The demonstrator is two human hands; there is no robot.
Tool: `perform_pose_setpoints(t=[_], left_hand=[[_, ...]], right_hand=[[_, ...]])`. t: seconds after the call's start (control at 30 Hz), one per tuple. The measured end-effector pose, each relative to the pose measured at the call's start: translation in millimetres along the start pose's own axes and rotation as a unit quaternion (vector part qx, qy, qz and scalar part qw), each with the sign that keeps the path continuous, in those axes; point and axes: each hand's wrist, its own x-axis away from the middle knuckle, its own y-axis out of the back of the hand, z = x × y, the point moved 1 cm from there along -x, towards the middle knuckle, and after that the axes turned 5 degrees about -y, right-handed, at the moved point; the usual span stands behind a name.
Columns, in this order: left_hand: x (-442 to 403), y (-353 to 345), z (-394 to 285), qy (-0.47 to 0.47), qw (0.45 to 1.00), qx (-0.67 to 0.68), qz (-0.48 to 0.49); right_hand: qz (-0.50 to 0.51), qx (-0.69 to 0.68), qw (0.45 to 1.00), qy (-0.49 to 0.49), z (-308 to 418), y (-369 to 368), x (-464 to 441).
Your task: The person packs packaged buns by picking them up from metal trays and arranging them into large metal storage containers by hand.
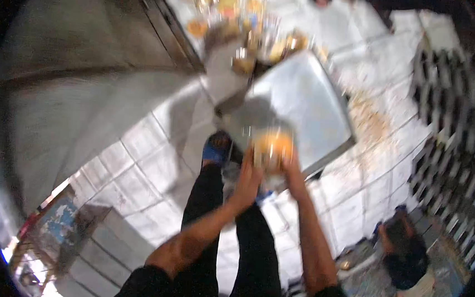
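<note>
Between both hands is a clear round container with orange contents (pixel 274 147), blurred by motion. My left hand (pixel 248 177) presses on its left side and my right hand (pixel 293 169) wraps its right side. The container is held over the near edge of a large shallow metal tray (pixel 308 106), which lies on the tiled floor in front of my feet. The tray's visible surface is bare grey metal with a shadow on it. My fingertips are partly smeared.
Several filled clear containers (pixel 246 35) stand beyond the tray. Brown crumbs (pixel 371 120) lie on the tiles to its right. A large grey metal cabinet or panel (pixel 86 81) fills the left. Dark slatted racks (pixel 449 148) line the right, near a crouching person (pixel 410 260).
</note>
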Motion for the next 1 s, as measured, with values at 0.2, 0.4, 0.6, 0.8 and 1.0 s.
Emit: perform_pose_setpoints(t=[0.2, 0.4, 0.6, 0.8, 1.0], left_hand=[[150, 8, -207, -0.105, 0.99, -0.079, 0.054], [227, 74, -403, -0.281, 0.953, -0.114, 0.027], [253, 211, -561, -0.417, 0.894, -0.141, -0.077], [114, 418, -683, -0.448, 0.878, -0.066, -0.158], [3, 568, -713, -0.201, 0.969, -0.014, -0.141]], right_hand=[[0.044, -0.026, 0.998, -0.039, 140, -55, 259], [0.188, 0.087, 0.957, 0.205, 334, -130, 371], [0.242, 0.119, 0.906, 0.326, 529, -286, 349], [0.274, 0.063, 0.894, 0.349, 681, -481, 206], [0.19, 0.191, 0.951, 0.152, 741, -584, -9]])
